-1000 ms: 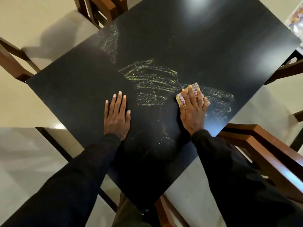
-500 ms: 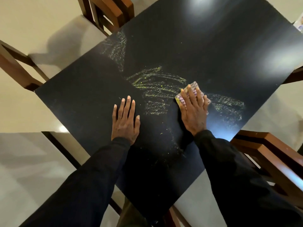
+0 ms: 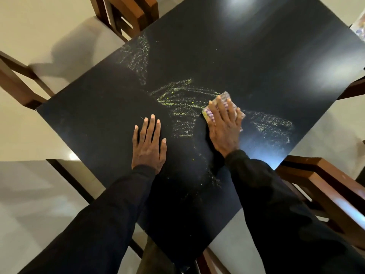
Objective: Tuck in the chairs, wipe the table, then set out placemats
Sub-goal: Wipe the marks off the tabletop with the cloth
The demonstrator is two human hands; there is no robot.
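Observation:
A square black table (image 3: 246,56) fills the view, smeared with yellow-green chalky streaks (image 3: 181,99) across its middle and right part. My right hand (image 3: 225,127) presses flat on a small folded cloth (image 3: 227,97) with a purple and yellow pattern, at the right end of the central streaks. My left hand (image 3: 148,143) lies flat on the tabletop with fingers spread, holding nothing, to the left of the streaks. Both arms wear black sleeves.
Brown wooden chairs stand at the table's sides: one at the top (image 3: 128,14), one at the left (image 3: 17,82), one at the lower right (image 3: 325,188). A pale tiled floor (image 3: 29,135) surrounds the table. Something colourful (image 3: 360,26) shows at the right edge.
My right hand has slid the cloth up and a little away over the streaks. The left hand stays flat in place. The camera view has shifted slightly.

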